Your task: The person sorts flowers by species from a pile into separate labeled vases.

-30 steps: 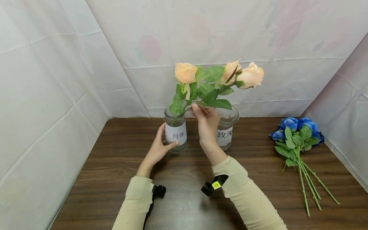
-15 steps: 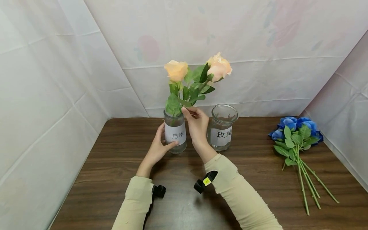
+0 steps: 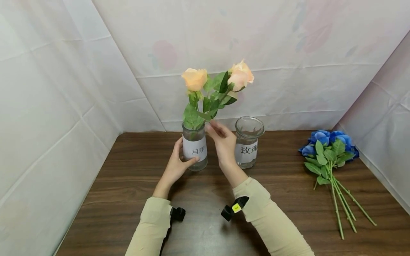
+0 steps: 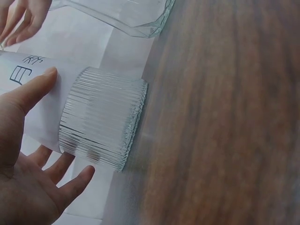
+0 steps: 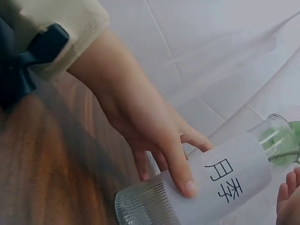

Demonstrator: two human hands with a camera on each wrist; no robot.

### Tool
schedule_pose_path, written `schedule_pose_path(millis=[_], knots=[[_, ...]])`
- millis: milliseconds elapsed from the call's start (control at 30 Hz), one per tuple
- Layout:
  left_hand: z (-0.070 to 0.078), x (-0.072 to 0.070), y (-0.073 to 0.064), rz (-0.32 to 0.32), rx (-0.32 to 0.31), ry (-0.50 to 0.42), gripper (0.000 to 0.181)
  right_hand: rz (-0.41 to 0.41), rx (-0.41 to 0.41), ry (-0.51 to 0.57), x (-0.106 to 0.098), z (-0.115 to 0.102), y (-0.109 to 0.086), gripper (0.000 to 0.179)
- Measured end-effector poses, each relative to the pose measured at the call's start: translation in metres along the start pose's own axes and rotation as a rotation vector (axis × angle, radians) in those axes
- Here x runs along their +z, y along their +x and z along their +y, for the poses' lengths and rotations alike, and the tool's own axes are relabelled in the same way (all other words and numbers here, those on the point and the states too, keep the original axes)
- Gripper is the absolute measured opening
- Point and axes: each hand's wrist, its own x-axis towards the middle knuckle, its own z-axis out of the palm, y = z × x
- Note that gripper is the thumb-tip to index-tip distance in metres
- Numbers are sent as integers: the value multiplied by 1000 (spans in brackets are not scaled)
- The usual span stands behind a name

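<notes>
My left hand holds a slim glass vase, thumb on its white paper label and fingers round the far side. In the left wrist view, the ribbed base of this vase shows below the thumb. Peach roses with green leaves stand in it, one bloom leaning right. My right hand is beside the rim, fingers loosely bent and apart from the blooms. Only its fingers show at the right wrist view's edge, near the vase mouth.
A wider glass vase with a label stands just right of my right hand. Blue roses lie at the right of the wooden table, stems toward the front. White patterned cloth hangs behind.
My right hand brought the leaning peach roses left to the slim vase, then let go and drew back slightly right. The left hand has stayed on the vase.
</notes>
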Motion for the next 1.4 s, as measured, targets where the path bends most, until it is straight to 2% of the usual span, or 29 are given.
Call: schedule_pose_path(millis=[33,133,267,500,600,767,933,1033,1200,1300,1400], knots=[[1,0,0,-2,0,2,95,1,14,22,-4,-1,-3,27],[20,0,-7,-14,-13,8,93,-14,31,68,-15,-5,-10,29],[43,-3,-16,-23,-13,17,89,-57,21,75,-32,-11,-19,29],[9,-3,-6,-9,-14,35,90,-76,-5,53,-65,-24,-32,28],[6,-7,-6,20,9,53,87,-81,5,47,-78,-28,-36,28],[9,-16,-10,77,29,56,82,-80,13,1,-98,-37,-43,32],[15,-19,-20,71,14,73,77,-44,29,-33,-124,-43,-49,30],[19,-20,-27,71,-1,84,73,-31,30,-58,-138,-47,-50,30],[27,-17,-40,101,-66,90,59,-16,20,-130,-162,-54,-52,32],[31,-14,-49,85,-84,94,50,-5,30,-166,-177,-58,-55,31],[34,-9,-56,49,-55,100,45,-3,43,-203,-192,-61,-57,29]])
